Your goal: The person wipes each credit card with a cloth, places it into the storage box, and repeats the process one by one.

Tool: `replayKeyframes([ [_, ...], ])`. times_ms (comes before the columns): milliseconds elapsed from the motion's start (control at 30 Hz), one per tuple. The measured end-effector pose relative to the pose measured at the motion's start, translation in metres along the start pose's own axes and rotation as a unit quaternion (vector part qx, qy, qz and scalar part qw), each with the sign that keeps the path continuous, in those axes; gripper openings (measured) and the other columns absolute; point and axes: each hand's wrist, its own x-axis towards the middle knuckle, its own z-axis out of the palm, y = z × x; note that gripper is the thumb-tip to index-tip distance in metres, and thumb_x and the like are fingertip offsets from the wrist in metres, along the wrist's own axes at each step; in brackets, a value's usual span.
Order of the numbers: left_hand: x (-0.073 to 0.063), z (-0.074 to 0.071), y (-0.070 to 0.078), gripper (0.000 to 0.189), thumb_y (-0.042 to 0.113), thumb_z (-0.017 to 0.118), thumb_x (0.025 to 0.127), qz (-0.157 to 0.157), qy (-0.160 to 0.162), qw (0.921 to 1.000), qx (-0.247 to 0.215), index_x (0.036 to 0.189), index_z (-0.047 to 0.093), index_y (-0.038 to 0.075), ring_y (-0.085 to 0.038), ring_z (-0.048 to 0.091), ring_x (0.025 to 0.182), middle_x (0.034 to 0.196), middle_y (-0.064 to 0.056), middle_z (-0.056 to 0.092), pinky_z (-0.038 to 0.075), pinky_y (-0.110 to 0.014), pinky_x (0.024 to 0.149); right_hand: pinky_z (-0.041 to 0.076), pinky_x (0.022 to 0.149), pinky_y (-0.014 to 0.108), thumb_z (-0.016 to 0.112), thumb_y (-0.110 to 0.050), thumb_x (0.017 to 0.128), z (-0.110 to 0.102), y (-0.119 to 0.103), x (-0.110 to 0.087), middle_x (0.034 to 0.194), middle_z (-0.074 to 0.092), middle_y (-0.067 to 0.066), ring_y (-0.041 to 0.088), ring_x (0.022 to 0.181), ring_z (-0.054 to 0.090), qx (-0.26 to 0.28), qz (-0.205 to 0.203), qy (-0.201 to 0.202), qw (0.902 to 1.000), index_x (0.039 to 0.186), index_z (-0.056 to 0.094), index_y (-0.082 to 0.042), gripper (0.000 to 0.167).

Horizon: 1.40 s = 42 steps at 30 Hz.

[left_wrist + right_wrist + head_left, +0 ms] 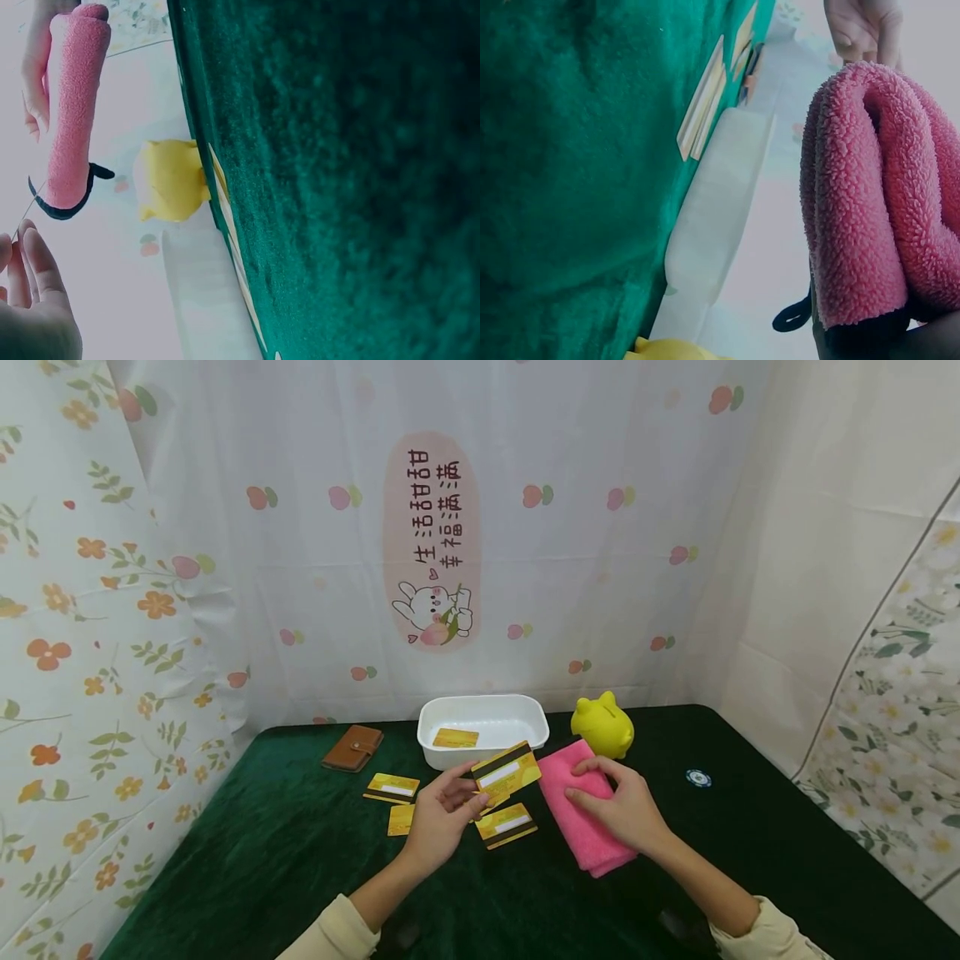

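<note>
My left hand (437, 822) pinches a yellow bank card (507, 768) by its left end, with its black stripe and white strip showing. The same card looks like a thin edge in the left wrist view. In my right hand (628, 808) is a folded pink towel (573, 806), held just to the right of the card. Thick fleecy folds of the towel (859, 202) fill much of the right wrist view, with a dark loop (791, 315) at its edge. Below the hands, a striped card (507, 825) lies on the green cloth. Another yellow card is partly hidden behind the held one.
Behind the hands stands a white basin (429, 752) with a yellow card (455, 738) inside. Two cards (392, 787) lie left of my left hand, near a brown wallet (353, 748). A yellow piggy bank (602, 725) and a poker chip (698, 778) are on the right.
</note>
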Motion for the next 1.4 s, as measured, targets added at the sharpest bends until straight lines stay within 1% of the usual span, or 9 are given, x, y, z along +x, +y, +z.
replayKeyframes([
  [133, 0.001, -0.001, 0.001, 0.047, 0.0, 0.069, 0.09, -0.02, 0.011, 0.9997, -0.013, 0.135, 0.056, 0.003, -0.025, 0.071, 0.084, 0.105, -0.021, 0.069, 0.058, -0.025, 0.069, 0.055, 0.061, 0.031, 0.077, -0.019, 0.088, -0.003, 0.0, 0.0, 0.105, 0.061, 0.014, 0.024, 0.075, 0.06, 0.015, -0.005, 0.011, 0.9998, 0.108, 0.064, -0.01, 0.026],
  [367, 0.002, -0.003, 0.002, 0.047, 0.0, 0.068, 0.091, -0.028, 0.02, 0.9992, -0.02, 0.136, 0.056, 0.004, -0.016, 0.072, 0.082, 0.109, -0.023, 0.07, 0.059, -0.03, 0.07, 0.056, 0.062, 0.032, 0.076, -0.02, 0.089, -0.006, -0.005, 0.003, 0.108, 0.059, 0.016, 0.026, 0.075, 0.062, 0.031, 0.007, 0.023, 0.9992, 0.113, 0.062, -0.009, 0.03],
  [533, 0.007, -0.004, -0.003, 0.046, -0.001, 0.069, 0.091, -0.034, 0.028, 0.9988, -0.019, 0.135, 0.056, 0.001, -0.025, 0.071, 0.083, 0.107, -0.025, 0.069, 0.058, -0.027, 0.067, 0.056, 0.062, 0.032, 0.074, -0.024, 0.091, -0.007, -0.009, 0.005, 0.11, 0.057, 0.017, 0.026, 0.074, 0.064, 0.037, 0.018, 0.039, 0.9984, 0.12, 0.059, -0.011, 0.035],
  [600, 0.01, -0.005, -0.005, 0.047, -0.001, 0.069, 0.09, -0.041, 0.03, 0.9984, -0.024, 0.135, 0.056, 0.001, -0.027, 0.07, 0.083, 0.107, -0.025, 0.069, 0.058, -0.026, 0.067, 0.056, 0.062, 0.031, 0.073, -0.024, 0.092, -0.006, -0.011, 0.006, 0.111, 0.057, 0.017, 0.025, 0.075, 0.063, 0.039, 0.011, 0.044, 0.9982, 0.122, 0.059, -0.011, 0.036],
  [767, 0.016, -0.004, -0.007, 0.047, -0.001, 0.068, 0.091, -0.055, 0.031, 0.9975, -0.03, 0.136, 0.056, 0.004, -0.03, 0.071, 0.085, 0.107, -0.022, 0.07, 0.06, -0.04, 0.072, 0.056, 0.064, 0.031, 0.071, -0.023, 0.093, 0.001, -0.018, 0.011, 0.111, 0.057, 0.017, 0.026, 0.076, 0.063, 0.059, -0.01, 0.045, 0.9972, 0.125, 0.059, -0.01, 0.036],
  [833, 0.018, -0.002, -0.007, 0.046, -0.001, 0.067, 0.092, -0.056, 0.033, 0.9975, -0.029, 0.136, 0.056, 0.004, -0.03, 0.071, 0.085, 0.107, -0.022, 0.07, 0.06, -0.043, 0.072, 0.056, 0.063, 0.031, 0.071, -0.023, 0.094, 0.004, -0.021, 0.013, 0.109, 0.058, 0.016, 0.025, 0.075, 0.063, 0.071, -0.014, 0.04, 0.9966, 0.127, 0.059, -0.012, 0.037],
  [1100, 0.03, 0.004, -0.009, 0.048, -0.002, 0.066, 0.092, -0.029, 0.032, 0.9982, -0.04, 0.138, 0.055, 0.004, -0.04, 0.07, 0.087, 0.104, -0.025, 0.07, 0.06, -0.038, 0.071, 0.055, 0.062, 0.031, 0.07, -0.02, 0.094, 0.018, -0.028, 0.025, 0.107, 0.058, 0.015, 0.028, 0.075, 0.06, 0.093, -0.068, 0.039, 0.9926, 0.128, 0.063, -0.014, 0.036],
  [1267, 0.036, 0.006, -0.013, 0.048, 0.0, 0.067, 0.092, -0.043, 0.031, 0.9978, -0.039, 0.138, 0.055, 0.004, -0.039, 0.07, 0.089, 0.106, -0.023, 0.07, 0.059, -0.028, 0.069, 0.055, 0.063, 0.031, 0.069, -0.018, 0.094, 0.027, -0.028, 0.029, 0.105, 0.059, 0.013, 0.028, 0.078, 0.058, 0.088, -0.093, 0.027, 0.9914, 0.127, 0.063, -0.013, 0.033],
  [1400, 0.037, 0.007, -0.014, 0.047, 0.001, 0.066, 0.093, -0.058, 0.031, 0.997, -0.041, 0.138, 0.055, 0.003, -0.029, 0.072, 0.086, 0.108, -0.022, 0.07, 0.059, -0.029, 0.07, 0.055, 0.061, 0.031, 0.069, -0.017, 0.095, 0.034, -0.029, 0.028, 0.105, 0.061, 0.013, 0.026, 0.074, 0.059, 0.085, -0.097, 0.013, 0.9916, 0.126, 0.063, -0.014, 0.032],
])
